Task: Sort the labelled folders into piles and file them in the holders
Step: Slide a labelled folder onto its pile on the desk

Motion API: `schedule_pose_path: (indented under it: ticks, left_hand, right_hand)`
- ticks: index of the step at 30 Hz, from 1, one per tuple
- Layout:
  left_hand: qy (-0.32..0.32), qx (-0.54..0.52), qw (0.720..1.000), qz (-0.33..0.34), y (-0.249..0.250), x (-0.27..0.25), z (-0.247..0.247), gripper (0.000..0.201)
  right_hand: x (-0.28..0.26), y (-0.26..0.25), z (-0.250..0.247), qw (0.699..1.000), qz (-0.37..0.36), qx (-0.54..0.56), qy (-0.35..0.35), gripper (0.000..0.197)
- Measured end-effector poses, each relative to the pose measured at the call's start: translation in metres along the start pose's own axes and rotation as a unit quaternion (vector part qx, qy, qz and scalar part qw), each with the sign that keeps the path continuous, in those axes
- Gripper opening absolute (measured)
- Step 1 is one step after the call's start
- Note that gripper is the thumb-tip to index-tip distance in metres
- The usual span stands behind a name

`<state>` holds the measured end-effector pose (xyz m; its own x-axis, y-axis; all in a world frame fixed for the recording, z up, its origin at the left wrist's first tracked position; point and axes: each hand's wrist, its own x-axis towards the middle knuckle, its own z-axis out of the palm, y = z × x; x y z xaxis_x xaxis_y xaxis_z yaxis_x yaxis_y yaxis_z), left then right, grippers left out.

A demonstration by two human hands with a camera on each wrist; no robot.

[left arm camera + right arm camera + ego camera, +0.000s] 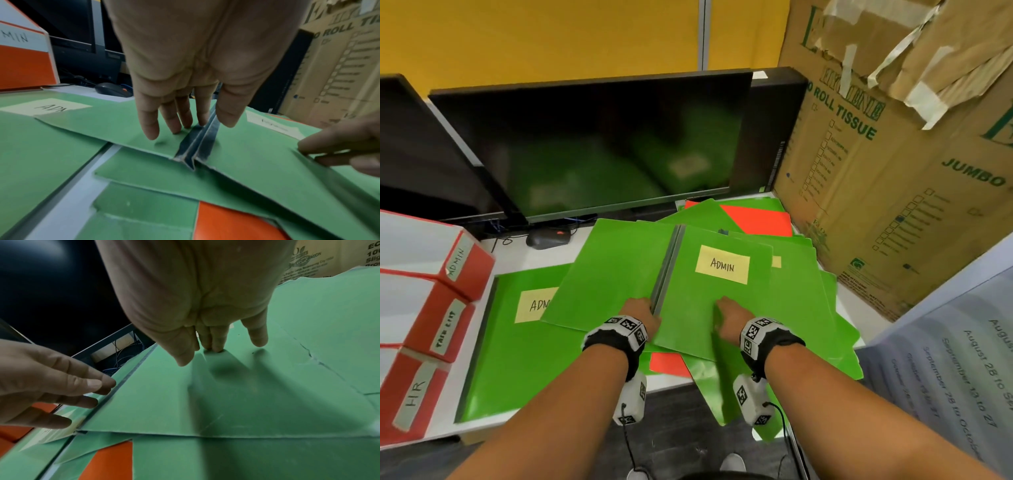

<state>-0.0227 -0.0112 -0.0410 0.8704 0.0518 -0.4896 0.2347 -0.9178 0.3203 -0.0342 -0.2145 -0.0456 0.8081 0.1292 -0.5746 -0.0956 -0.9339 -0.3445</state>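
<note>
A green folder labelled ADMIN (722, 264) lies spread on a heap of green and red folders (822, 301), its grey spine (667, 270) raised. My left hand (642, 313) presses straight fingers (150, 126) along that spine (197, 142). At the front cover's free edge, my right hand (729, 317) pinches the cover between thumb (184, 356) and fingertips. A second ADMIN folder (517, 359) lies flat at the left. Red holders stand at the far left, marked ADMIN (465, 267), an unreadable word (445, 329) and HR (414, 390).
A dark monitor (592, 144) stands behind the folders, with a black mouse (548, 237) at its foot. A large cardboard box (893, 171) walls off the right side. A printed sheet (945, 359) hangs at the near right. Several folders overhang the desk's front edge (671, 385).
</note>
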Motion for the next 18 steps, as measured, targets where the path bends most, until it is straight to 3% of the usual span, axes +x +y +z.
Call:
schedule_pose_path:
  ticks: [5,8,14,18]
  left_hand:
    - [-0.009,0.071,0.997,-0.032,0.002,0.001,0.009,0.042]
    - [-0.014,0.05,0.997,-0.057,0.005,0.004,0.01,0.045]
    - [-0.006,-0.045,0.998,0.045,0.028,-0.005,0.003,0.041]
    - [0.062,-0.16,0.979,0.112,0.04,-0.012,-0.02,0.03]
  right_hand:
    - [0.004,0.003,0.002,1.0,-0.01,-0.022,-0.008,0.07]
    - [0.005,0.006,0.001,1.0,-0.007,-0.021,-0.007,0.071]
    - [0.002,0.009,-0.001,1.0,-0.002,-0.014,-0.01,0.071]
    - [0.0,0.005,-0.009,0.997,-0.016,0.045,0.063,0.061]
